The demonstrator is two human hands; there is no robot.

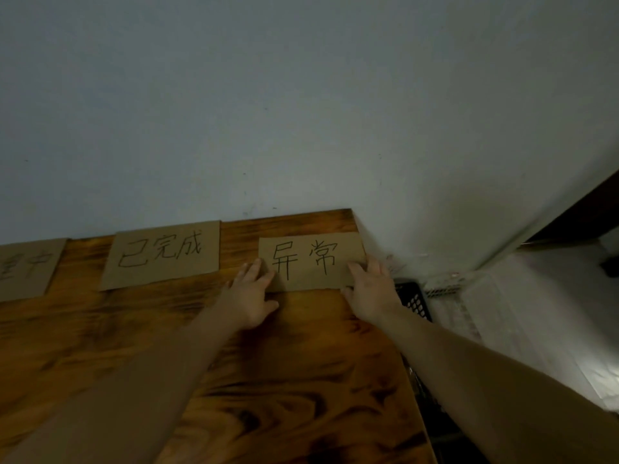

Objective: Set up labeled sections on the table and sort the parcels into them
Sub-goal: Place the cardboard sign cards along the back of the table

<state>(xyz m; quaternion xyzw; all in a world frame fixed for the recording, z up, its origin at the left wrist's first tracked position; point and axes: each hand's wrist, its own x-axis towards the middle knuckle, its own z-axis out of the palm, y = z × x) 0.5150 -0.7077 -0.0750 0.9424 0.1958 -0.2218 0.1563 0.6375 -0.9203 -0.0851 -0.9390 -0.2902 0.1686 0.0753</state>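
Three brown cardboard labels with handwritten characters lie along the far edge of the wooden table (pixel 301 380), against the wall. The right label (pixel 310 254) lies flat near the table's far right corner. My left hand (pixel 251 296) rests on its lower left corner with straight fingers. My right hand (pixel 370 289) presses its lower right corner, fingers spread flat. The middle label (pixel 162 254) sits to the left. The left label (pixel 25 267) is cut off by the frame edge. No parcels are in view.
A pale wall (pixel 301 112) rises directly behind the table. Beyond the table's right edge stands a black perforated crate (pixel 413 299) on the floor, with pale wrapped material (pixel 485 313) beside it and a dark door frame (pixel 576 212) at far right.
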